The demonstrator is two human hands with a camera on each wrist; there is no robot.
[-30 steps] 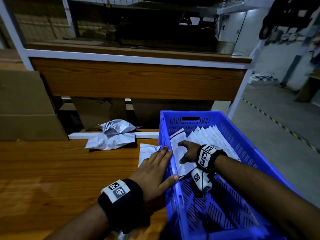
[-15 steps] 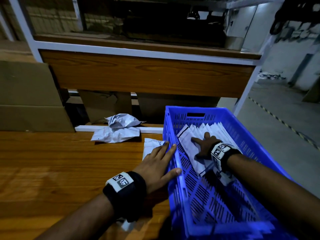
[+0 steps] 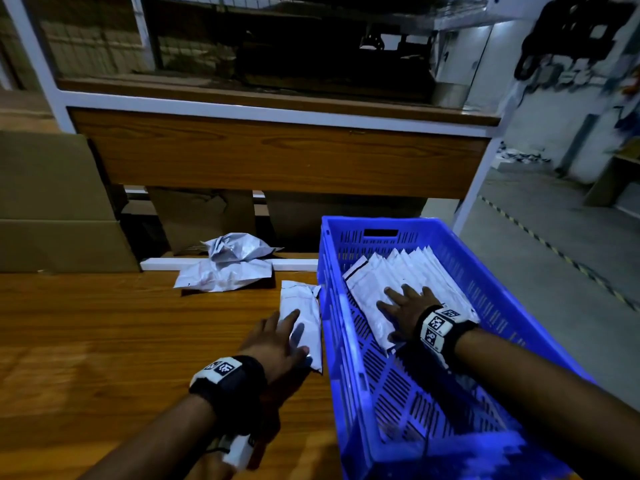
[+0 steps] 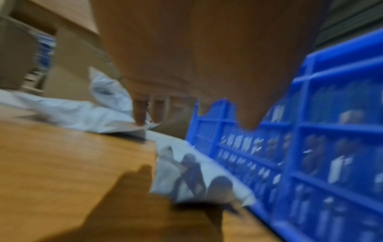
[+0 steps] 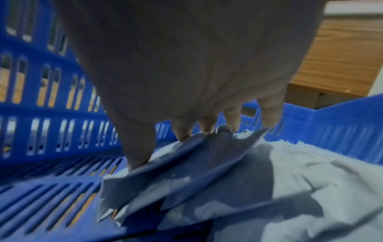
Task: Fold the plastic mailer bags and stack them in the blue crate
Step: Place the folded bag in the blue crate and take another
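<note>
Right grip: the right hand (image 3: 407, 311) lies flat with fingers spread, pressing the folded mailers (image 3: 408, 271) fanned against the far end of the blue crate (image 3: 498, 303).
Left grip: the left hand (image 3: 277, 341) rests open-fingered (nothing clenched) on a folded mailer (image 3: 301, 313) touching the crate's left wall.
Tabletop: the crate sits at the right edge of the tabletop (image 3: 104, 341); crumpled mailers (image 3: 228, 268) lie at the far edge.

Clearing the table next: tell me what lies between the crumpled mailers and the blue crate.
Head view: one folded mailer on the table, under the left hand.
</note>
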